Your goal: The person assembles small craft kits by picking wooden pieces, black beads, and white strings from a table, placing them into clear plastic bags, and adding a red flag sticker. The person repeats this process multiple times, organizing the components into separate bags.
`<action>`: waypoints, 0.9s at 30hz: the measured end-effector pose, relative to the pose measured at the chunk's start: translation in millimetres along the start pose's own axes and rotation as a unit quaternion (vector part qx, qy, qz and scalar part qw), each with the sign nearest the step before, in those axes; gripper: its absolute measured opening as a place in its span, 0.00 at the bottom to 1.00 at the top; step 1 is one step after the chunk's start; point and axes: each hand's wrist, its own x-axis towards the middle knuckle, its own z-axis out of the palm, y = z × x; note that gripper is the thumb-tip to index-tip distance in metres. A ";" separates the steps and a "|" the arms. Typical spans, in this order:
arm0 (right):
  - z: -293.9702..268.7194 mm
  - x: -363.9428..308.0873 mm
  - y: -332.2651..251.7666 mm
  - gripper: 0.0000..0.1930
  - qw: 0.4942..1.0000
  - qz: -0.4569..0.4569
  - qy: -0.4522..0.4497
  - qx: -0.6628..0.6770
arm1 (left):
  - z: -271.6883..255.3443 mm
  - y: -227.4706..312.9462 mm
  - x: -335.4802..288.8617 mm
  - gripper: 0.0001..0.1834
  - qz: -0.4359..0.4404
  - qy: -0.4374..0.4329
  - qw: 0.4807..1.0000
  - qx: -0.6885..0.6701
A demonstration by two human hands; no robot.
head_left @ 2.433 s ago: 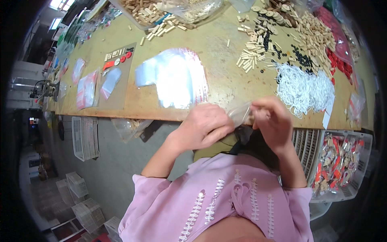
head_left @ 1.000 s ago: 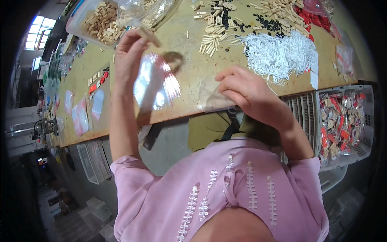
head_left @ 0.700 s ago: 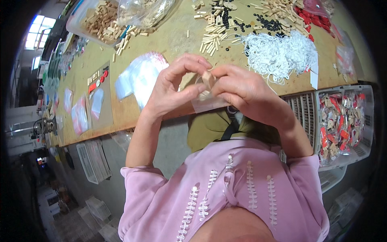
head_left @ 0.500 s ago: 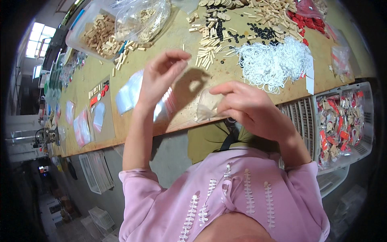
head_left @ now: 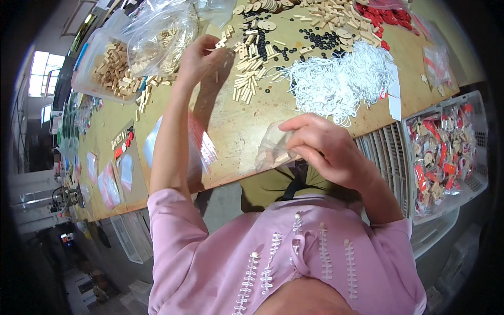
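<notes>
My right hand (head_left: pixel 326 149) pinches the edge of a small clear plastic bag (head_left: pixel 269 144) at the table's front edge. A pale wooden piece (head_left: pixel 283 157) shows low in the bag, close to the fingertips. Farther off, my left hand (head_left: pixel 200 60) reaches over the table with its fingers closed together at the near side of the small wooden blocks (head_left: pixel 227 35). What lies between those fingertips, if anything, is too small to make out. Short wooden sticks (head_left: pixel 247 86) are heaped right of that hand. Under my left forearm are flat clear bags with red-striped edges (head_left: pixel 201 140).
Black beads (head_left: pixel 320 41), wooden discs (head_left: pixel 266 25), red pieces (head_left: pixel 391 18) and a tangle of white cords (head_left: pixel 336 79) cover the far side. A clear tub (head_left: pixel 86 63) of wooden blocks stands at left. A crate (head_left: pixel 479 142) of filled bags stands at right.
My left hand has moved away from me, from above the table's middle to the wooden blocks. The right hand stays near the front edge with the bag, whose mouth looks wider. The view has shifted slightly.
</notes>
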 end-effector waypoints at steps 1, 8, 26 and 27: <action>-0.1 1.2 -0.8 0.05 1.000 0.007 -0.005 -0.006 | -8.6 3.0 -12.4 0.17 -0.001 -0.014 0.996 -0.089; 10.5 13.5 -9.1 0.07 0.999 -0.010 -0.036 -0.002 | -11.0 143.4 -146.8 0.16 0.115 -0.145 0.972 -0.142; 26.8 -1.8 -9.4 0.06 0.998 -0.003 -0.065 0.012 | 41.3 64.6 -92.7 0.26 -0.107 -0.062 0.988 0.095; 25.8 -3.9 -8.4 0.06 0.998 0.001 -0.063 0.013 | 43.7 64.0 -89.5 0.25 -0.102 -0.076 0.987 0.093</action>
